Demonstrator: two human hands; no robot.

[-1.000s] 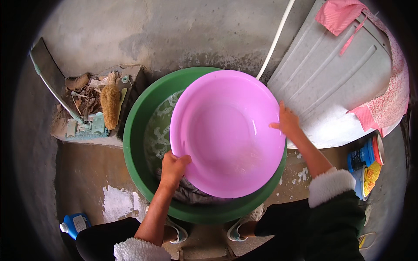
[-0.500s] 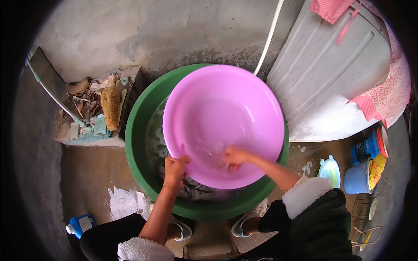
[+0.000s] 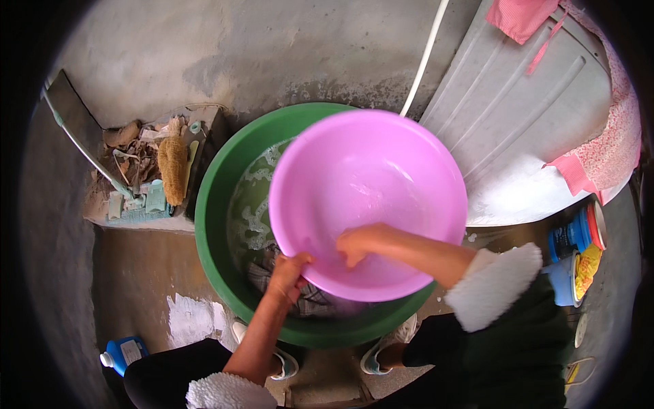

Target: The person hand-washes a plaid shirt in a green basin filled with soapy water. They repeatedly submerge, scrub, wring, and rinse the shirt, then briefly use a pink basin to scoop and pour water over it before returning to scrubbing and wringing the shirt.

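Pink plastic basin: one, above the green tub of suds and plaid cloth. My left hand: clamped on its near-left rim. My right hand: inside, fingers curled; grip on anything, cannot tell. Handling, I judge: rim firm, strokes following the curved wall.

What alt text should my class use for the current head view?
A person's left hand grips the rim of a pink basin over a green tub, while the right hand reaches inside the basin. Sudsy water and dark cloth show in the tub.
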